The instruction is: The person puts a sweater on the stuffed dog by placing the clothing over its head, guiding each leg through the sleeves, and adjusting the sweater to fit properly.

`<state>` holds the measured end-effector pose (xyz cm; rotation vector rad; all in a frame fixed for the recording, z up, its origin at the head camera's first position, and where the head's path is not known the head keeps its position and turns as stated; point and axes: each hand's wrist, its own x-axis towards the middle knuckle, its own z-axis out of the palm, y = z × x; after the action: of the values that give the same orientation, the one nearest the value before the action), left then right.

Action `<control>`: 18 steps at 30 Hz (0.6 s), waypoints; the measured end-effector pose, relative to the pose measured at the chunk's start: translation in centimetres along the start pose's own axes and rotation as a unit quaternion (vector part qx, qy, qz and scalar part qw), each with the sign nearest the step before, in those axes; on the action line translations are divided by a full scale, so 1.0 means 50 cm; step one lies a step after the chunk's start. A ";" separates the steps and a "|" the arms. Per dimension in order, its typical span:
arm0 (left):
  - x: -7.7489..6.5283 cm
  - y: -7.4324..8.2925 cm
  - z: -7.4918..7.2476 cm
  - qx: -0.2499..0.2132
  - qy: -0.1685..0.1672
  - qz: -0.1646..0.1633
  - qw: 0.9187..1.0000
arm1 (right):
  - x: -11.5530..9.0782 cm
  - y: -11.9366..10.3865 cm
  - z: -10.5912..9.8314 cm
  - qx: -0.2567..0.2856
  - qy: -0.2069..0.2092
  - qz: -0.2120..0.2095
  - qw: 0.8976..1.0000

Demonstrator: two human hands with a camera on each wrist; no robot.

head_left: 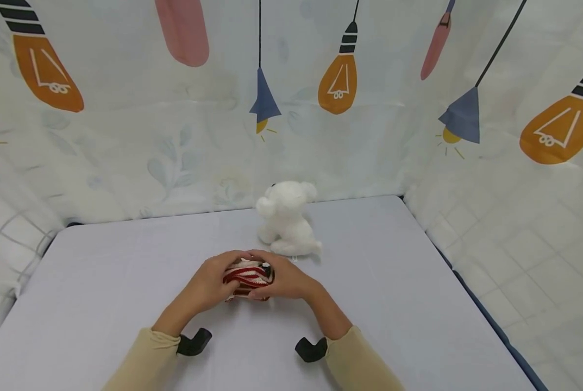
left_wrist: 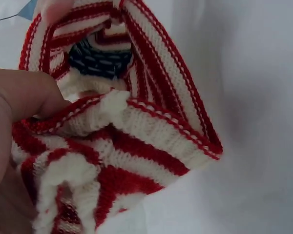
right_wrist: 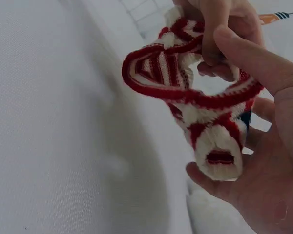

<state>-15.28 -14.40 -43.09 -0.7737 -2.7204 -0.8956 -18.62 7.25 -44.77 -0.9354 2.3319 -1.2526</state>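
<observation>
Both hands hold a small knitted sweater (head_left: 248,274) with red and white stripes, above the table's middle. My left hand (head_left: 210,282) grips its left side, thumb over the edge of the opening, as the left wrist view shows. On the other side, my right hand (head_left: 287,276) has its thumb at the rim and its fingers behind the knit. The sweater's neck or hem gapes wide in the right wrist view, with a short white-cuffed sleeve (right_wrist: 219,156) below it. A dark blue patch (left_wrist: 100,58) shows inside. Just beyond the hands sits a white plush dog (head_left: 288,220), turned away.
A white cloth covers the table (head_left: 125,260). Behind it hangs a pale curtain (head_left: 213,157) printed with bulbs and lamps, which continues along both sides. Black wrist mounts (head_left: 194,342) stick out from both beige sleeves (head_left: 144,361).
</observation>
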 end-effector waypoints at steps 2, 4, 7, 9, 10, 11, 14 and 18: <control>0.002 0.005 -0.004 0.002 -0.005 0.018 1.000 | -0.002 0.007 -0.002 0.016 -0.017 0.004 1.000; 0.004 0.008 -0.007 0.008 -0.007 0.036 0.999 | -0.002 0.011 -0.002 0.032 -0.024 0.001 0.999; 0.006 0.009 -0.010 0.007 -0.011 0.053 0.998 | -0.002 0.018 0.000 0.054 0.001 -0.015 0.998; 0.006 0.007 -0.010 0.007 -0.014 0.056 0.998 | -0.003 0.019 0.000 0.068 0.029 -0.027 0.997; 0.007 0.006 -0.010 0.004 -0.016 0.056 0.998 | -0.004 0.019 -0.001 0.079 0.043 -0.031 0.995; 0.006 0.004 -0.009 0.002 -0.019 0.055 0.998 | -0.005 0.018 -0.003 0.091 0.055 -0.032 0.994; 0.004 -0.002 -0.006 -0.002 -0.025 0.048 0.999 | -0.010 0.014 -0.012 0.122 0.079 -0.038 0.989; 0.004 -0.008 0.001 0.040 -0.012 0.044 0.998 | -0.015 0.008 -0.028 0.134 0.090 -0.047 0.986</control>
<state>-15.64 -14.56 -43.30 -0.8874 -2.7007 -0.7593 -19.01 8.78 -44.32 -0.8798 2.1932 -1.7040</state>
